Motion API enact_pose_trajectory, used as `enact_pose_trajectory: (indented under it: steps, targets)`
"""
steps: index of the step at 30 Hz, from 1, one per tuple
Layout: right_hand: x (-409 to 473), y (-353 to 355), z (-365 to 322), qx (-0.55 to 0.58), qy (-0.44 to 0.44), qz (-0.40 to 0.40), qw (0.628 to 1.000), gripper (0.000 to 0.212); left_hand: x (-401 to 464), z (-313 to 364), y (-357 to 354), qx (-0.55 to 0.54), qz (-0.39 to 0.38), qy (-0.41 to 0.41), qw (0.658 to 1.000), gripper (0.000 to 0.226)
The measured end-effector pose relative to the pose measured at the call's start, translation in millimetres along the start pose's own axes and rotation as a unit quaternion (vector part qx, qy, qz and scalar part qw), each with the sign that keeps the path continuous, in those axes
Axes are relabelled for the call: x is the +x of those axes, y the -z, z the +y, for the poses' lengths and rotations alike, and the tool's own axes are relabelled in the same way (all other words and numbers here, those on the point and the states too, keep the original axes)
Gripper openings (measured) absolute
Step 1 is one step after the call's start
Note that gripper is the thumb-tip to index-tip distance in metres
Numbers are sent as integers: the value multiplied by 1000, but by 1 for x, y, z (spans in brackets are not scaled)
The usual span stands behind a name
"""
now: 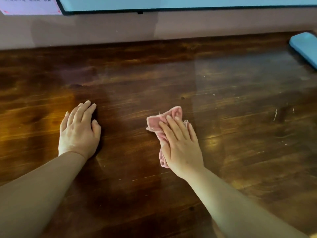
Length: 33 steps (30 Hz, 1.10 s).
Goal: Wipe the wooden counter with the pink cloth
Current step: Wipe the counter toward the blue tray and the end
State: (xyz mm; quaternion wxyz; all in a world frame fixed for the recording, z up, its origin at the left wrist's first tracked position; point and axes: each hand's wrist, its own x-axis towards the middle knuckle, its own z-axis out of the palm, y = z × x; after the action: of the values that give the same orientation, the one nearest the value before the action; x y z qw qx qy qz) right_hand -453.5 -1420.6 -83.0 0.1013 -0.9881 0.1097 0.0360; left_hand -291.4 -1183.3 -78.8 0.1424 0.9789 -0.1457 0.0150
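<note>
The right hand (pixel 181 143) presses flat on the pink cloth (pixel 160 122); the left hand (pixel 78 131) rests flat on the wooden counter (pixel 240 117). A wide wipe might bump the blue phone (pixel 304 47).

A light blue flat object (pixel 304 48) with rounded corners lies at the upper right of the frame, cut off by the right edge. Along the top edge runs the lower border of a black-framed screen (pixel 171 4) mounted on a pinkish-grey wall (pixel 120 28). In the upper left corner hangs a pale sheet (pixel 29 5) with dark printed characters, too blurred to read.
</note>
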Motion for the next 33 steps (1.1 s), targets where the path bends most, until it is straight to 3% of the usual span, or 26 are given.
enact_pose_trajectory:
  steps: [3, 9, 15, 19, 22, 28, 33]
  targets:
    - [12, 6, 15, -4, 37, -17, 999, 58, 1, -1, -2, 1, -1, 2, 1000, 49]
    - [19, 4, 3, -3, -68, 7, 998, 59, 0, 0, -1, -5, 0, -3, 1000, 49]
    - [-20, 2, 27, 1, 40, -10, 999, 58, 1, -4, -5, -12, 10, -2, 1000, 48]
    - [14, 7, 24, -14, -49, 3, 999, 59, 1, -3, -5, -19, 15, -10, 1000, 49]
    - [-11, 3, 7, -1, -99, 26, 995, 58, 1, -2, -4, -16, 12, -11, 1000, 48]
    - [-33, 3, 18, -3, 5, 0, 1000, 56, 1, -3, -5, -9, 12, -7, 1000, 49]
    - [2, 2, 6, -21, -115, 17, 993, 63, 1, -4, -7, -6, 18, -10, 1000, 49]
